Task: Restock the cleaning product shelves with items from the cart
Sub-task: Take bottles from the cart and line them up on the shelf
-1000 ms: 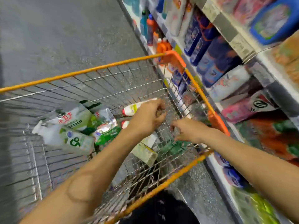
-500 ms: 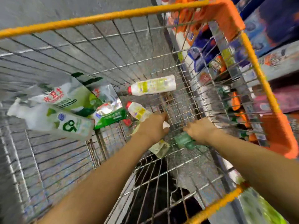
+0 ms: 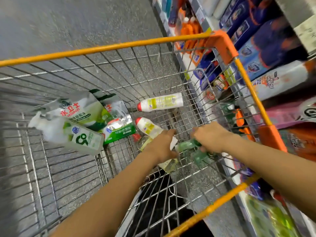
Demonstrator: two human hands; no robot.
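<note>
Orange-rimmed cart (image 3: 119,47) stands on speckled grey floor (image 3: 77,23) beside shelves (image 3: 306,29).

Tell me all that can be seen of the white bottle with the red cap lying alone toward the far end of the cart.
The white bottle looks like plastic, with a red cap and a yellow-green label of small print. It lies on its side on the wire floor of the cart, cap toward the left of the view. Nothing but the wire touches it.
</note>
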